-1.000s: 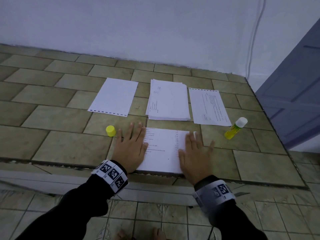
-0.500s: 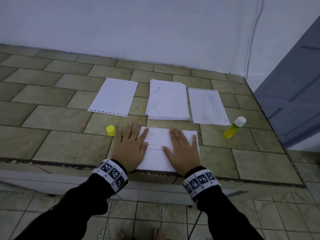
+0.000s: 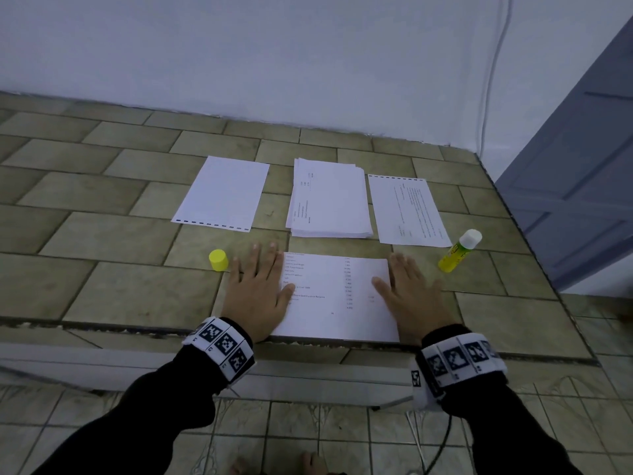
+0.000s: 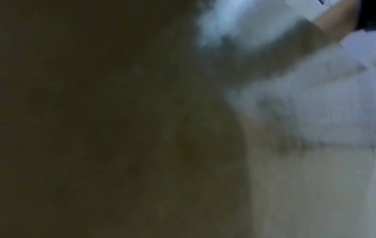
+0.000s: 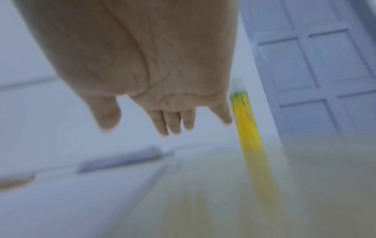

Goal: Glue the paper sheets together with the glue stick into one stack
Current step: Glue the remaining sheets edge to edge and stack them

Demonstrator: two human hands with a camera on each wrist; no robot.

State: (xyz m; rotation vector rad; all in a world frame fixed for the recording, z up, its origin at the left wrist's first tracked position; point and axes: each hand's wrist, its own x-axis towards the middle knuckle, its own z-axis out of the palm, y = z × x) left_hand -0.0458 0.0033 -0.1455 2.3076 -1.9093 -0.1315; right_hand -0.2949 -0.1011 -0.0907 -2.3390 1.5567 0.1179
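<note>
While both hands' fingers (image 3: 263,265) lie flat on printed sheet (image 3: 337,296), yellow cap (image 3: 218,259) left, glue stick (image 3: 459,252) right.

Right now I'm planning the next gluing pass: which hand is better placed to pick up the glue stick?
Right. The right hand lies flat at the printed sheet's right edge, beside the glue stick; the left hand is across the sheet.

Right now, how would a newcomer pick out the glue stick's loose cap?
Start at the tiled ledge below the white wall. Find the printed sheet at its near edge under both hands; just beyond the left hand stands the cap, the only small all-yellow cylinder there.
</note>
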